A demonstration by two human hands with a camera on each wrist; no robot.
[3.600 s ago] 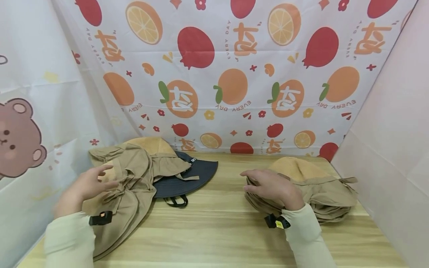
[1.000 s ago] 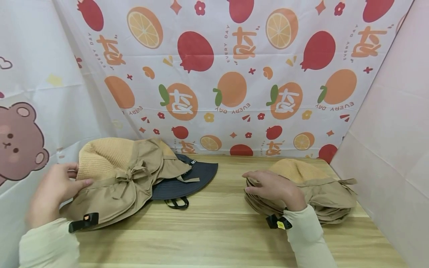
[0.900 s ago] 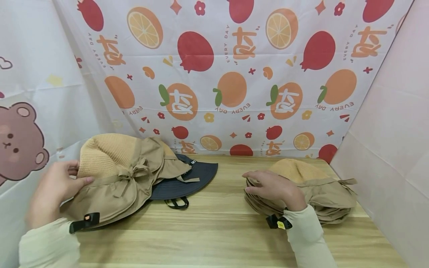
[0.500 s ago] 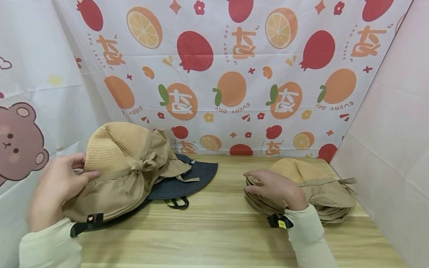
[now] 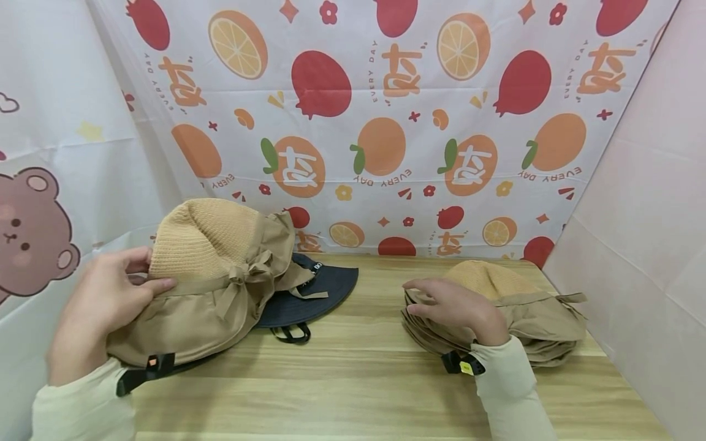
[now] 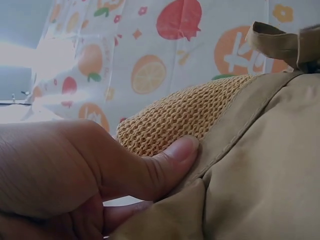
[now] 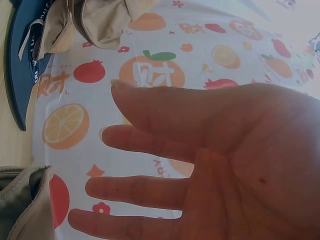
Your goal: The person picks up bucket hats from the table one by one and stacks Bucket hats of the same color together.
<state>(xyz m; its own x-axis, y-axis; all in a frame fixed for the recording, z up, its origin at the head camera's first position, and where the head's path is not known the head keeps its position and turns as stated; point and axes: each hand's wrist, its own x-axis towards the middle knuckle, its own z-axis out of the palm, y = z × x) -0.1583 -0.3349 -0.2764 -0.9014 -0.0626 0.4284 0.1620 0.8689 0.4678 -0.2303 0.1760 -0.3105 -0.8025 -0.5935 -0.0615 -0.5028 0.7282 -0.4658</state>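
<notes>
My left hand (image 5: pixel 105 306) pinches a sun hat (image 5: pixel 198 248) with a yellow knitted crown and a wide tan brim, tied with a fabric bow. In the left wrist view, the thumb (image 6: pixel 175 155) presses the seam between the knit crown (image 6: pixel 175 117) and tan cloth. The hat tilts up, overlapping a dark navy hat (image 5: pixel 325 294) and another tan brim behind it. At the right, my right hand (image 5: pixel 458 309) hovers with fingers extended over the left end of a stack of similar tan hats (image 5: pixel 543 318); its palm (image 7: pixel 250 175) holds nothing.
A wooden tabletop (image 5: pixel 353 380) runs between the two groups of hats. A black strap (image 5: pixel 295 332) sticks out below the navy hat. A fruit-print curtain (image 5: pixel 353 141) stands behind, with a pale wall (image 5: pixel 645 245) at the right.
My left hand has gripped the hat by its crown edge, lifted its crown upright and shifted it rightward. Lately the hat rose and tilted further. The right hand has hardly moved.
</notes>
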